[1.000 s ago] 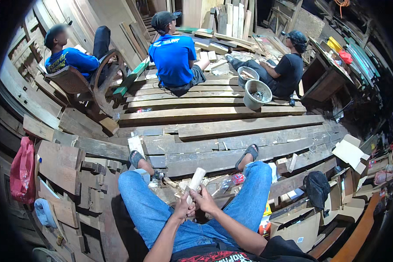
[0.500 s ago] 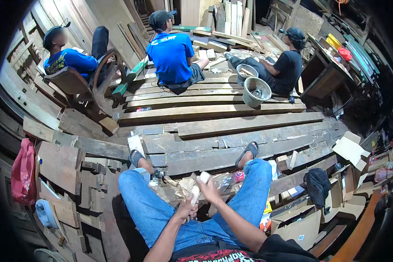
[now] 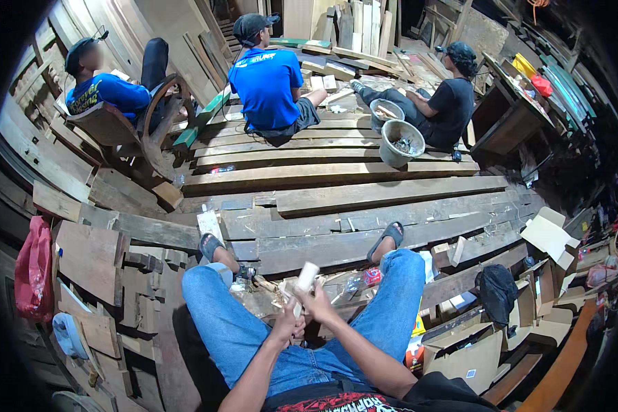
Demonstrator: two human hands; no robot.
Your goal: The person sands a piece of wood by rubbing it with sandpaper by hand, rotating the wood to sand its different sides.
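In the head view, my left hand (image 3: 288,323) is closed round a pale wooden stick (image 3: 294,303) between my knees. My right hand (image 3: 315,303) is closed on a pale block-like piece (image 3: 307,275) that sticks up just above and touches or overlaps the stick; I cannot tell whether they are separate pieces. Wood scraps (image 3: 275,288) and shavings lie below my hands, and a crumpled clear plastic item (image 3: 347,285) is beside my right knee.
Three people (image 3: 117,96) (image 3: 268,89) (image 3: 443,117) sit across the plank floor (image 3: 391,192). Two buckets (image 3: 402,151) stand by the right one. Stacked boards (image 3: 89,261) with a red bag (image 3: 31,275) lie at my left, cardboard boxes (image 3: 460,357) and a dark cloth (image 3: 494,295) at my right.
My right hand with the pale piece rose up and right half a second ago and has since come back down-left toward my left hand, which stays closed on the stick.
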